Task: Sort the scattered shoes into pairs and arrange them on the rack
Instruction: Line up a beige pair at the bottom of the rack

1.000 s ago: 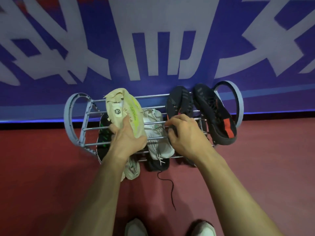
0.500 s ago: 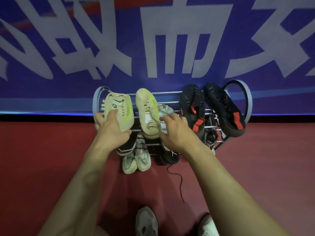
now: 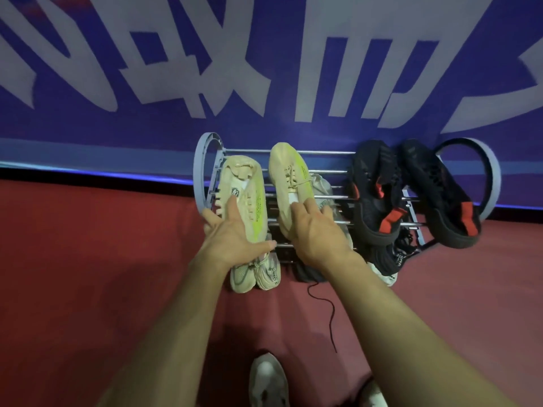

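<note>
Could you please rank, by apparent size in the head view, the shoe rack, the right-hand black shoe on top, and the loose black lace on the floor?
1. shoe rack
2. right-hand black shoe
3. loose black lace, long but very thin

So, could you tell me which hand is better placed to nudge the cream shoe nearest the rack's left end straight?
The left hand. It already rests on that cream shoe by the rack end, while the right hand is busy on the second cream shoe beside it.
</note>
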`<state>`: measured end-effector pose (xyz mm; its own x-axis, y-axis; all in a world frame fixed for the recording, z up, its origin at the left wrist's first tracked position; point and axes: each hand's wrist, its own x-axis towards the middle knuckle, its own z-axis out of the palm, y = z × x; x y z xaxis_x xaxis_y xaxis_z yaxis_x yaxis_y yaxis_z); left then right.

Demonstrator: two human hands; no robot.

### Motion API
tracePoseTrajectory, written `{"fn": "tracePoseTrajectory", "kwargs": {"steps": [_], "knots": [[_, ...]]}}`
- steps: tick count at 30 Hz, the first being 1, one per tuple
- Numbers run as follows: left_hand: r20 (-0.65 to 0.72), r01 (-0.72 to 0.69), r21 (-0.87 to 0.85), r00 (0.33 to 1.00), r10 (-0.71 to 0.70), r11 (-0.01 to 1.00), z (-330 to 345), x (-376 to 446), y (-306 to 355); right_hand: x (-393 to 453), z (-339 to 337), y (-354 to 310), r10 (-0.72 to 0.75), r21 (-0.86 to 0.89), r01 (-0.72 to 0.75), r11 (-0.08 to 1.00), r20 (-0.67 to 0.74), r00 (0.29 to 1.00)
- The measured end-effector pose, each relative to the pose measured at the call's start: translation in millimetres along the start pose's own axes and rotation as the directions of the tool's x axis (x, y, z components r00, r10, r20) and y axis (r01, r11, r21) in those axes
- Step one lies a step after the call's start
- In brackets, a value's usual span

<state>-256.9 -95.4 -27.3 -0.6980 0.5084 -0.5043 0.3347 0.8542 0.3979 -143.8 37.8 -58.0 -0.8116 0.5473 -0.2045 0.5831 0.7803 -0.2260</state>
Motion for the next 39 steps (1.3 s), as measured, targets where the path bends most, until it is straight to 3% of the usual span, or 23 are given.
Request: {"fn": "tracePoseTrajectory", "kwargs": {"steps": [6,10,17,21,26,31,36,39], "knots": [[-0.175,-0.113,-0.21,0.982,0.076,0.971,-19.7,-2.0,8.7,-3.9,-15.3,-0.7,0.023,-0.047,-0.023,0.999,0.007,1.0],[-0.328,-0.186,-0.163,0.936,0.124,0.969,-54.2,-12.9,-9.7,-13.0,-42.6,13.2,-0.007,-0.05,0.005,0.999,-0.044,0.999],[-0.198,-0.355,-0.064,0.92,0.337,0.933,-73.7,-25.1,-26.4,-21.0,-60.7,37.8,0.005,-0.054,-0.014,0.998,-0.17,0.985],[-0.307,-0.421,-0.076,0.872,0.381,0.904,-69.1,-24.2,-1.9,-23.9,-59.6,44.9,0.002,-0.026,-0.007,1.0,-0.188,0.982],[-0.495,-0.456,-0.098,0.793,0.354,0.885,-48.6,-10.3,35.5,-26.0,-51.3,48.9,0.001,-0.002,-0.001,1.0,-0.094,0.996],[-0.554,-0.43,-0.103,0.774,0.307,0.897,-23.6,3.0,61.4,-30.7,-37.4,40.6,0.063,0.087,-0.081,0.993,0.193,0.979],[-0.556,-0.48,-0.065,0.745,0.368,0.875,-20.7,-2.8,74.2,-36.1,-29.1,36.7,0.135,-0.016,-0.136,0.991,-0.058,0.989],[-0.561,-0.536,-0.035,0.709,0.428,0.843,-21.4,-8.4,78.3,-29.6,-29.3,46.7,0.154,0.074,-0.145,0.987,-0.137,0.979]]}}
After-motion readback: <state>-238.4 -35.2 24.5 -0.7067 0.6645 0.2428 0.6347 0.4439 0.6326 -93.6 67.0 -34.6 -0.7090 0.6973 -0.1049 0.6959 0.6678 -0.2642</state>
